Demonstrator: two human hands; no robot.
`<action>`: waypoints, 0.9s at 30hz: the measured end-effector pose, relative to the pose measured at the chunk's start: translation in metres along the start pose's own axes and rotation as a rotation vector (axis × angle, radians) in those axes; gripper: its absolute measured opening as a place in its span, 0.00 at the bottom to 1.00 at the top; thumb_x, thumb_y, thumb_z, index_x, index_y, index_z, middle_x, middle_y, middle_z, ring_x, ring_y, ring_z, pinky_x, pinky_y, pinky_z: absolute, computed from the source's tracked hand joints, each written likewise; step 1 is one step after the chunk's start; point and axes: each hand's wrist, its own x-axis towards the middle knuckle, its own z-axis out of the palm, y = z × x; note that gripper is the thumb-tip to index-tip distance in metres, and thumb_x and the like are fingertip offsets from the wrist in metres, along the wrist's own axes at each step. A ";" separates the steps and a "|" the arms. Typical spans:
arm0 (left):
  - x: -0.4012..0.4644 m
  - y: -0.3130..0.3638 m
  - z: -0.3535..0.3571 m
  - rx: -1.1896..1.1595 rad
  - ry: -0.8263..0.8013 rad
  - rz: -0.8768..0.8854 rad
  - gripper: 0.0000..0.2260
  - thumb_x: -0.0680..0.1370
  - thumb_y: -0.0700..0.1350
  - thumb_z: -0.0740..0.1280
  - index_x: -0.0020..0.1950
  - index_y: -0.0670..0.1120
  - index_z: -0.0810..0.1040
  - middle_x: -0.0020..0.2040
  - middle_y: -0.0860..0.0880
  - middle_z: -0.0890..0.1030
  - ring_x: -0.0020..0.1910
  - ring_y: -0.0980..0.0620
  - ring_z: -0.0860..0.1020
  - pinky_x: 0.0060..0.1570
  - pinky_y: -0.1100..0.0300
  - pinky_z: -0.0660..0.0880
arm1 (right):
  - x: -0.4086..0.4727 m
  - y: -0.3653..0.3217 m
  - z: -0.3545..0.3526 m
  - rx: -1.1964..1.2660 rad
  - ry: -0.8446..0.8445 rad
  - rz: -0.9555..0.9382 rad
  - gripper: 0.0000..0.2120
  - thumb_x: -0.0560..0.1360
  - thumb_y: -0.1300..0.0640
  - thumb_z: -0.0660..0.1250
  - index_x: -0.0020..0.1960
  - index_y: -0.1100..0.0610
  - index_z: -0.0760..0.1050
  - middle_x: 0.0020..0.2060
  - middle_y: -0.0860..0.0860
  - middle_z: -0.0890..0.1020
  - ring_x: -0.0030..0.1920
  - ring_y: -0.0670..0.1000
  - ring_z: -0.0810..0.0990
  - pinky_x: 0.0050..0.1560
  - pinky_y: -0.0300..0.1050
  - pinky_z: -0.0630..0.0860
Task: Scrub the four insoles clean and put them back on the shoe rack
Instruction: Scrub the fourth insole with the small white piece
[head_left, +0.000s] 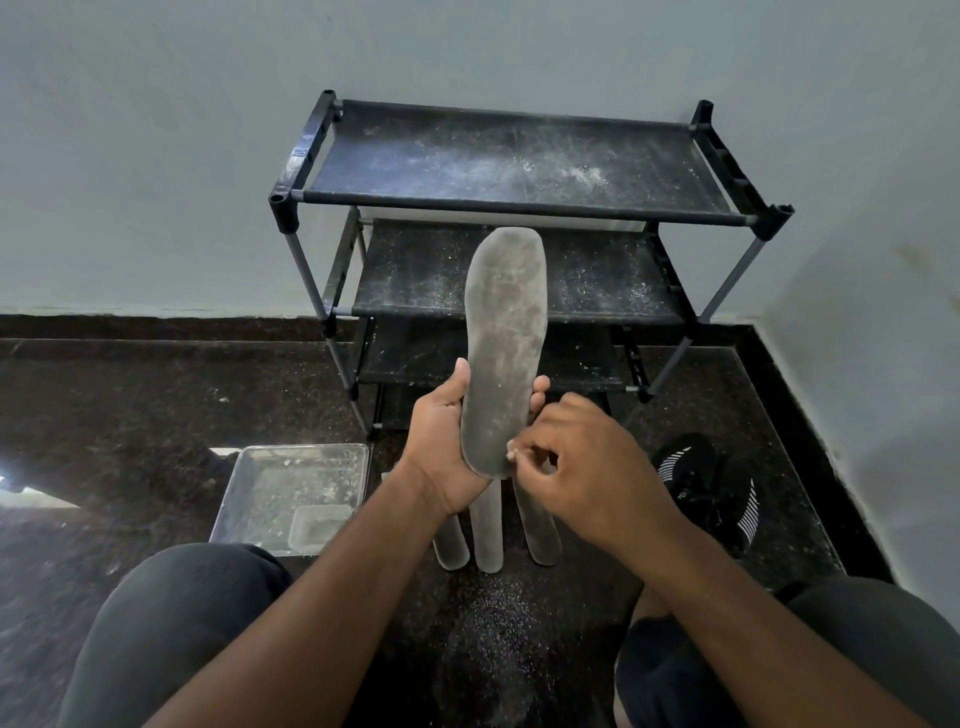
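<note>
The left hand (441, 441) grips the lower part of a grey insole (504, 348), thumb on one edge and fingers curled round the other, holding it upright with its toe end pointing up in front of the shoe rack (514, 208); the right hand (587, 462) has its fingers bent and its fingertips (511, 451) pinched at the heel edge of that insole, apparently picking or rubbing at something small there, though what sits between them is too small to tell; the held insole looks dusty and blotched, so I judge the cleaning of it unfinished; three more insoles (488, 540) lie side by side on the dark floor (156, 415) just below the hands, partly hidden by the wrists, and whether they are scrubbed already cannot be told; a clear plastic tray (291, 493) stands on the floor to the left with a pale block (319, 527), perhaps a sponge, inside it, and a black shoe (711, 488) lies to the right; the rack's shelves carry only white dust and specks, with no insole on any of them; so, as I read it, none of the four is back in place, and the work is at an early or middle stage.
</note>
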 end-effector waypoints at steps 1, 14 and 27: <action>0.000 -0.001 0.000 0.014 0.002 0.008 0.31 0.86 0.61 0.54 0.69 0.36 0.79 0.62 0.37 0.81 0.58 0.43 0.81 0.67 0.48 0.74 | 0.001 0.001 -0.001 -0.016 0.044 0.025 0.05 0.76 0.56 0.70 0.43 0.53 0.84 0.37 0.44 0.78 0.43 0.43 0.70 0.43 0.39 0.71; -0.002 -0.010 0.003 0.091 -0.032 0.028 0.30 0.86 0.59 0.53 0.67 0.36 0.81 0.65 0.37 0.82 0.60 0.42 0.84 0.62 0.48 0.81 | 0.003 0.005 0.006 -0.011 0.100 0.040 0.07 0.80 0.57 0.68 0.52 0.54 0.85 0.43 0.44 0.76 0.46 0.46 0.71 0.44 0.43 0.76; -0.004 -0.014 0.004 0.143 -0.032 0.058 0.29 0.87 0.57 0.53 0.69 0.36 0.80 0.68 0.37 0.80 0.63 0.42 0.82 0.66 0.47 0.78 | 0.008 0.009 0.005 -0.150 0.212 -0.018 0.06 0.79 0.58 0.68 0.45 0.57 0.82 0.40 0.48 0.76 0.43 0.49 0.70 0.44 0.48 0.75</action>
